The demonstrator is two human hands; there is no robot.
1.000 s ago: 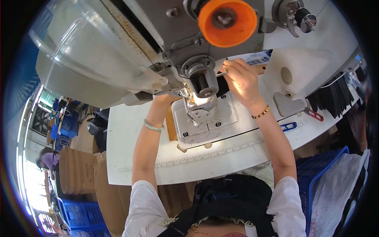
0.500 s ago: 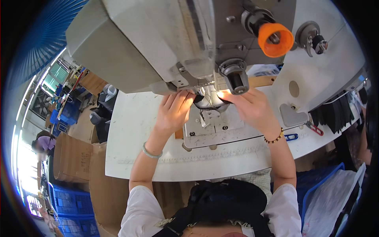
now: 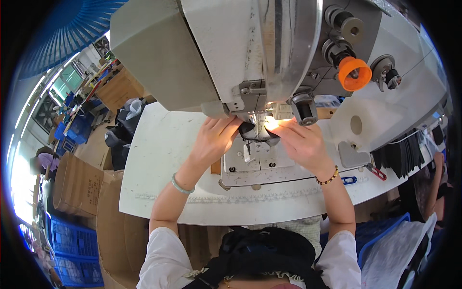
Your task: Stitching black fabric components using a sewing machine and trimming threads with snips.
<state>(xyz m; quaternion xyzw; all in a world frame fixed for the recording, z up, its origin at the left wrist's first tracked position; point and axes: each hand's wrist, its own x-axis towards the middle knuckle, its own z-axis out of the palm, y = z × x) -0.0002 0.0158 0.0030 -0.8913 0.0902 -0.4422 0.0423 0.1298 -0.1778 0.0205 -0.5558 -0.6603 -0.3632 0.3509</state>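
A large grey-and-white sewing machine (image 3: 211, 58) reaches over the work area, its needle parts lit by a small lamp. Beneath its head lies a small black fabric piece (image 3: 247, 130), curved and dark along its near edge. My left hand (image 3: 216, 137) pinches the left end of this piece, fingers closed together. At the opposite end, my right hand (image 3: 304, 147) has thumb and fingers closed on the black material. Part of the fabric is hidden by my fingers and the presser parts. A metal needle plate (image 3: 252, 161) sits just in front of it.
Black strips (image 3: 402, 156) hang over the table's right side, beside red-handled snips (image 3: 376, 172) and a small blue tool (image 3: 349, 180). A ruler strip (image 3: 231, 194) runs along the white table (image 3: 159, 154). Cardboard boxes (image 3: 79, 185) and blue crates (image 3: 74, 236) stand at left.
The whole view has shifted, so the machine sits lower and further right in the picture. Both hands stay at the ends of the black fabric piece with their grip much the same.
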